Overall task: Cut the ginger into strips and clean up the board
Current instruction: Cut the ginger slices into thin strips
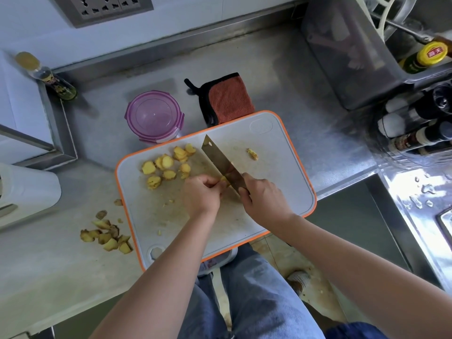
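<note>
Yellow ginger (224, 179) sits mid cutting board (281, 187), over the desk's front edge. It looks small, firm, light and probably slick. My left hand (201, 194) pinches it with curled fingertips, my right hand (263, 199) grips the cleaver (217, 155), and slices (168, 165) lie leftward.

A round container with a purple clip-on lid (154, 116) stands on the steel surface (281, 69), near a rust-coloured cloth with black trim (230, 99). A small bottle (46, 75) stands in the far left corner below a wall socket (110, 6). A white paper roll (27, 189) lies at the left edge. On the right are a translucent bin (349, 57), a yellow-capped bottle (426, 56) and a cluster of spice jars (415, 126)
</note>
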Action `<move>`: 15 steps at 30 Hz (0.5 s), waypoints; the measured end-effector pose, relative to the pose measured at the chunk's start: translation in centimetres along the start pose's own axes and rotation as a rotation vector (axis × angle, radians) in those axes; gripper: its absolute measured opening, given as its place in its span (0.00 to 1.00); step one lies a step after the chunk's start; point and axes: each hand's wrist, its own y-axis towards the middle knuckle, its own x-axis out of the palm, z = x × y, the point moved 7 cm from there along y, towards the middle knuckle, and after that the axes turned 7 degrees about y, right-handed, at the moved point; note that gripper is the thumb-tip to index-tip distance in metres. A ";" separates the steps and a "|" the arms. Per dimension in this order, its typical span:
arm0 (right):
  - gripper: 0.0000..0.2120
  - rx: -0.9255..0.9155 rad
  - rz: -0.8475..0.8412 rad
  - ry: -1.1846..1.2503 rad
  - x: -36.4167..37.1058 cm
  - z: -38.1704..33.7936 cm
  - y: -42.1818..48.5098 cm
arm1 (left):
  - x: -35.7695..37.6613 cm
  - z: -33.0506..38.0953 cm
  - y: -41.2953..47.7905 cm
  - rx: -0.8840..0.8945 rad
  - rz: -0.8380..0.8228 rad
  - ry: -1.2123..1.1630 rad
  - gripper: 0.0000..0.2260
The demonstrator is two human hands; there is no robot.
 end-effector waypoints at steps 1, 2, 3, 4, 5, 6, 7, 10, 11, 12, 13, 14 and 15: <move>0.07 0.000 0.011 0.003 0.1 0.0 -0.1 | 0.0 -0.1 0.0 -0.001 0.004 -0.001 0.13; 0.07 -0.003 0.020 0.005 0.2 -0.1 -0.3 | 0.0 0.0 0.0 0.000 0.008 0.000 0.13; 0.07 -0.002 0.023 0.008 0.2 -0.1 -0.3 | 0.0 -0.1 0.0 -0.002 0.011 -0.001 0.13; 0.07 0.002 0.022 0.013 0.2 -0.1 -0.3 | 0.0 -0.1 0.0 -0.002 0.012 -0.003 0.13; 0.07 0.007 0.017 0.018 0.2 -0.2 -0.3 | 0.0 -0.1 -0.1 -0.003 0.010 -0.008 0.13; 0.07 0.005 0.012 0.015 0.1 -0.3 -0.3 | 0.1 -0.1 -0.1 -0.005 0.008 -0.010 0.13; 0.08 -0.002 0.008 0.004 0.1 -0.4 -0.2 | 0.1 -0.1 -0.1 -0.008 0.006 -0.011 0.14; 0.08 -0.016 -0.001 -0.011 -0.1 -0.7 -0.3 | 0.2 -0.2 0.0 -0.018 0.005 -0.020 0.14; 0.08 -0.020 -0.005 -0.009 -0.1 -0.7 -0.3 | 0.3 -0.3 0.0 -0.024 0.009 -0.025 0.13; 0.08 -0.025 -0.009 -0.010 -0.2 -0.8 -0.5 | 0.3 -0.2 0.0 -0.023 0.011 -0.028 0.13; 0.09 -0.025 -0.011 -0.012 -0.3 -0.6 -0.6 | 0.4 -0.1 -0.1 -0.017 0.007 -0.026 0.12; 0.08 -0.023 -0.009 -0.014 -0.5 -0.4 -0.8 | 0.6 0.1 -0.2 -0.005 -0.003 -0.021 0.11; 0.08 -0.016 -0.003 -0.013 -0.6 -0.1 -0.9 | 0.9 0.3 -0.3 0.004 -0.016 -0.018 0.10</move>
